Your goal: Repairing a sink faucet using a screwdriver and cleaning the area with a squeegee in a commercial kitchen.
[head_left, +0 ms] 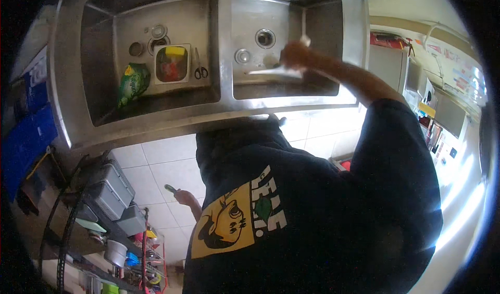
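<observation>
My right hand point(296, 56) is over the right sink basin, closed and smeared by motion. It grips a knife point(271, 72): a pale blade points left below the fist, and a white handle end shows above it. Down by my left side, over the floor, my left hand point(185, 196) is closed round a slim green piece point(170, 188) that looks like a cucumber. Beneath the knife lies the right basin point(317, 83), with an open drain point(265, 38) and a round metal strainer point(242, 56). A small dark scrap near the blade is too blurred to name.
In the left basin point(182, 17) stand a square metal container point(157, 64) with a yellow sponge, black scissors point(200, 73), a green detergent pouch point(134, 83) and small round metal pieces. Grey bins point(112, 187) and a rack stand at lower left. Cabinets line the right side.
</observation>
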`<state>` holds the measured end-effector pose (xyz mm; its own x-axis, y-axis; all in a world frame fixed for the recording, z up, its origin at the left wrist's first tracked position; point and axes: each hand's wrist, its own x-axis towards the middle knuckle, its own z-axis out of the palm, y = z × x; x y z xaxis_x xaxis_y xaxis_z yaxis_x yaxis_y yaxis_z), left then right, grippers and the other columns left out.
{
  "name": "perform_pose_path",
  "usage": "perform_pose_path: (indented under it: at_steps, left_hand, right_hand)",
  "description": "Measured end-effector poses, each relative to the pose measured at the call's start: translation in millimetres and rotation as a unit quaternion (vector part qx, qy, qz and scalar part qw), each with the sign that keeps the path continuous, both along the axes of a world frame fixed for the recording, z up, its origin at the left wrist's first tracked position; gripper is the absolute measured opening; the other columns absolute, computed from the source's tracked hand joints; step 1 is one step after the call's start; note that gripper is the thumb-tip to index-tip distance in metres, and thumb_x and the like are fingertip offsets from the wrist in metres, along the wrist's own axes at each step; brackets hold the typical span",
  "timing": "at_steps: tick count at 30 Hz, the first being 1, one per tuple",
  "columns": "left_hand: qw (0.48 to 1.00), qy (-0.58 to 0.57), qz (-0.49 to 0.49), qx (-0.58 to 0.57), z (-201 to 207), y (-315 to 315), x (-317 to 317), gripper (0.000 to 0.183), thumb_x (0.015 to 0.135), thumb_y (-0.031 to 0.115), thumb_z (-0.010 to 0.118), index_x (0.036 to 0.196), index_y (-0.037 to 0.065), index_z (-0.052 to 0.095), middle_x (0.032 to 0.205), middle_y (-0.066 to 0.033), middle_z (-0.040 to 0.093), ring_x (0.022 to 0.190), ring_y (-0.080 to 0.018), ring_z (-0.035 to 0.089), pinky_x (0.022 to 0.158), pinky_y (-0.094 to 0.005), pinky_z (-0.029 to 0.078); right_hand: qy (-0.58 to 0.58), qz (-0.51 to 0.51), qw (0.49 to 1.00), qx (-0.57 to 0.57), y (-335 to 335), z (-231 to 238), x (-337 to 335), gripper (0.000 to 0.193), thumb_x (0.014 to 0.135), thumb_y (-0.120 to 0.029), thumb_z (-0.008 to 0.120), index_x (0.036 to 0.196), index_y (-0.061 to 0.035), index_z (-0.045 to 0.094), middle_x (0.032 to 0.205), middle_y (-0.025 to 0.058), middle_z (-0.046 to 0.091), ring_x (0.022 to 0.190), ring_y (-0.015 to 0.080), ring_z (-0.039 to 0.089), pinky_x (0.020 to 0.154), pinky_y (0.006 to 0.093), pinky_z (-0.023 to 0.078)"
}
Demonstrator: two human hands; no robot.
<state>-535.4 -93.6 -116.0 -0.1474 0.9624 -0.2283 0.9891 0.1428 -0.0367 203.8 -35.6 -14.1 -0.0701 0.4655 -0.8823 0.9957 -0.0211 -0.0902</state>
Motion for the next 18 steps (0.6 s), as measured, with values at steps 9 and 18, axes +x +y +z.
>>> perform_pose_path:
  at_steps: [9, 18]
  left_hand:
    - [0.997, -0.041, 0.02, 0.066, -18, 16, -56, 0.019, 0.09, 0.012, 0.04, 0.089, 0.003, 0.057, 0.087, -0.0125, 0.058, 0.074, -0.0282, 0.062, 0.062, -0.04, 0.053]
    - [0.994, -0.033, 0.103, 0.024, 19, -12, -17, 0.025, 0.09, 0.016, 0.039, 0.088, -0.001, 0.058, 0.084, -0.0168, 0.061, 0.076, -0.0338, 0.062, 0.066, -0.0452, 0.052]
  right_hand:
    - [0.101, 0.236, 0.958, -0.127, -12, 79, -38, 0.015, 0.075, -0.023, 0.062, 0.08, -0.0091, 0.064, 0.076, 0.0123, 0.062, 0.076, 0.0253, 0.059, 0.067, 0.0428, 0.049]
    - [0.137, 0.182, 0.967, -0.114, -99, 36, -31, 0.027, 0.078, -0.037, 0.064, 0.085, -0.0106, 0.066, 0.084, 0.0078, 0.064, 0.082, 0.0239, 0.062, 0.074, 0.0392, 0.049]
